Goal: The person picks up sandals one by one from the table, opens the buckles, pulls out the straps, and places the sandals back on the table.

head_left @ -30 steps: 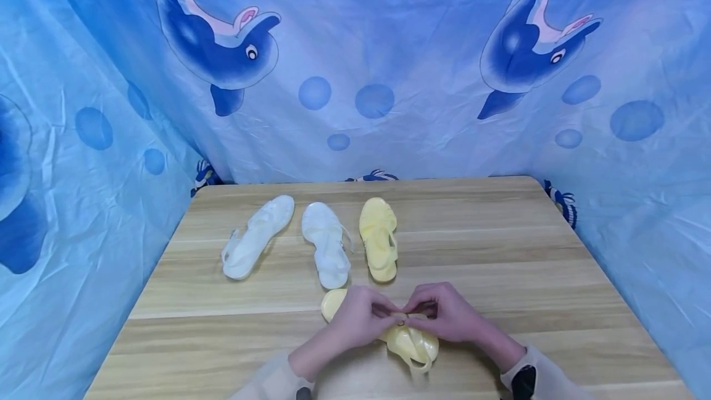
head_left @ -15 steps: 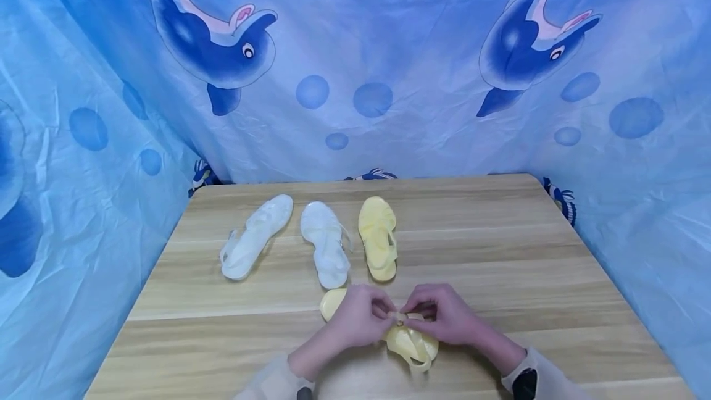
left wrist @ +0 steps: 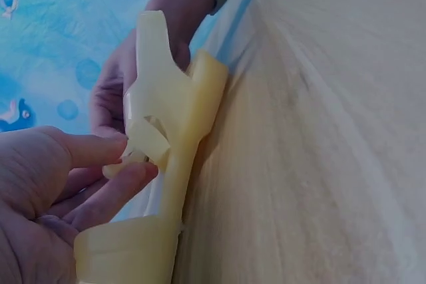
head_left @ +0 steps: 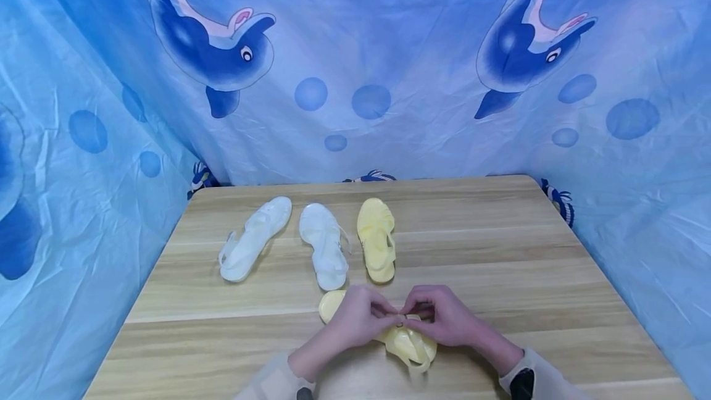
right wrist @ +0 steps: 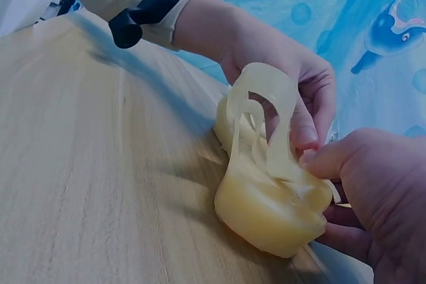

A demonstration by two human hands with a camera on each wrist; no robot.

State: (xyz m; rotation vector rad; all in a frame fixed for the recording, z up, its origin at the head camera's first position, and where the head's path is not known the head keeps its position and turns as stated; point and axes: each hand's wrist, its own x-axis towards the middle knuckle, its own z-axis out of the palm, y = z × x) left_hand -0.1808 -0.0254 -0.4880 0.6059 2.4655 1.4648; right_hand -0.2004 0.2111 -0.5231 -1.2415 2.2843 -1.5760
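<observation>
A pale yellow jelly sandal (head_left: pixel 411 345) lies slantwise on the table near its front, toe to the upper left and heel strap toward me. My left hand (head_left: pixel 355 318) reaches across its middle and pinches the ankle strap between thumb and fingers. From the other side my right hand (head_left: pixel 447 320) pinches the same strap, its fingertips meeting the left ones at the small buckle (head_left: pixel 400 325). In the left wrist view the strap end (left wrist: pixel 148 139) loops up beside the left fingertips. The right wrist view shows the sandal's heel (right wrist: pixel 273 214) standing on the wood, the buckle mostly covered by fingers.
Behind the hands, a second yellow sandal (head_left: pixel 378 242) lies on the wooden table (head_left: pixel 500 245). Two white sandals, one in the middle (head_left: pixel 326 252) and one slanted at the left (head_left: pixel 255 242), lie beside it. A blue dolphin-print curtain (head_left: pixel 344 36) surrounds the table.
Both hands stay at the sandal's strap, with only slight finger movement around the buckle. The other sandals have not moved.
</observation>
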